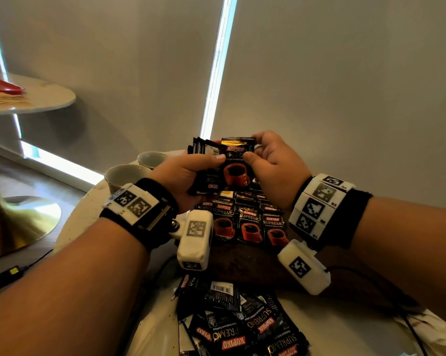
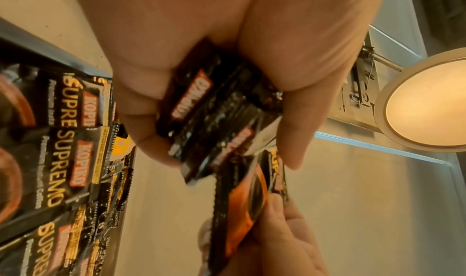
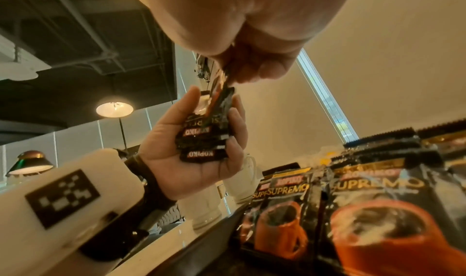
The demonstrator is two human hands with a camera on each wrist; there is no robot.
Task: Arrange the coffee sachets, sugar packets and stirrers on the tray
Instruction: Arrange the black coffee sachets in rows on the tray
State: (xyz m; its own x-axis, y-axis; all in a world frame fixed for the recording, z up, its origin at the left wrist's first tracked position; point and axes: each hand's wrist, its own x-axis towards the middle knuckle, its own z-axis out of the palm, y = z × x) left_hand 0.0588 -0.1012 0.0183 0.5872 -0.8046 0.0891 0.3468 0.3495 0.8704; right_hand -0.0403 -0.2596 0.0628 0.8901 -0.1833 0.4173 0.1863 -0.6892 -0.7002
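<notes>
The left hand (image 1: 184, 179) is raised above the tray (image 1: 245, 263), fingers curled round a fanned stack of coffee sachets (image 1: 204, 163). These are flat rectangular pouches of glossy black foil with serrated end seals. The thumb lies flat across the front of the stack. The right hand (image 1: 274, 165) pinches the top edge of the front sachet (image 1: 237, 165) between thumb and forefinger; that sachet shows a gold band, a red label and a printed orange cup. In the left wrist view the stack (image 2: 214, 121) sits edge-on between palm and fingers.

The tray is dark and rectangular with a matte, grainy surface. A row of sachets (image 1: 249, 223) lies on it face up, side by side and overlapping the sachets behind. A loose pile of sachets (image 1: 240, 327) lies on the pale round table (image 1: 83, 217), just beside the near edge of the tray, some face down with a barcode showing. Two smooth glazed cups (image 1: 125, 176) stand left of the tray.
</notes>
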